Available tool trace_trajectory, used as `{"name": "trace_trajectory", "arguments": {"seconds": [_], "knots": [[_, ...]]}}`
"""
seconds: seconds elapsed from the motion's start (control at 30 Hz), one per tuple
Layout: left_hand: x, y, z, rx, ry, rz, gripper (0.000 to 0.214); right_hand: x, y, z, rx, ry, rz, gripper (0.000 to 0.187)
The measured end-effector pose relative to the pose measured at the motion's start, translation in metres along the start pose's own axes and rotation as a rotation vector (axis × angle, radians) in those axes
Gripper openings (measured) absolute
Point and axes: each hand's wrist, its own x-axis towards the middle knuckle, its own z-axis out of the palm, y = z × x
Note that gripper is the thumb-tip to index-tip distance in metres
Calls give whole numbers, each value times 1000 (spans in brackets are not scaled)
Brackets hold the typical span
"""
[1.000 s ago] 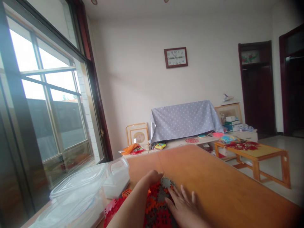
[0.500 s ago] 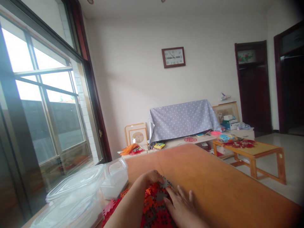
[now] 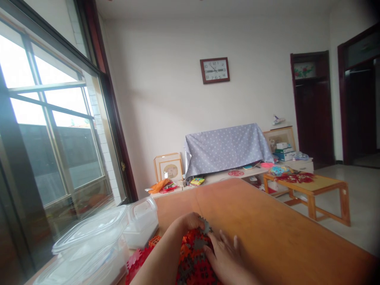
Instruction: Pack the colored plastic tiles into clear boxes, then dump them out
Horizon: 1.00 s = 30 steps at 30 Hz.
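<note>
The left hand (image 3: 192, 221) pinches the grey piece (image 3: 206, 227) by its edge, at the far end of the toothed pile (image 3: 190, 256); the right hand (image 3: 224, 253) lies open beside it, fingers spread. A light rim grip, steadied from the right, should prevent snagging. Clear boxes (image 3: 89, 231) stand left on the surface (image 3: 255, 213).

Red pcs (image 3: 139, 258) partly behind L forearm (image 3: 166, 253)

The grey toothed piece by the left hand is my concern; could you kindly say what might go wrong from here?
The grey toothed piece might slip, as the left hand meets it at one edge. The left forearm, crossing the red pieces in this view, could nudge them.
</note>
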Motion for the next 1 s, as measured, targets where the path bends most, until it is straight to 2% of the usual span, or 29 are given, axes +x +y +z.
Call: {"name": "trace_trajectory", "arguments": {"seconds": [0.23,0.6,0.8,1.0], "knots": [[-2,-1,5,-55,89,-57,17,2,4,4,26,21,-12,61],[-22,8,12,-134,129,48,31,4,13,12,32,118,-59,66],[-53,17,3,-211,223,182,35,9,15,10,164,257,-86,65],[-104,14,-2,-269,344,352,35,9,14,10,168,283,-134,67]]}}
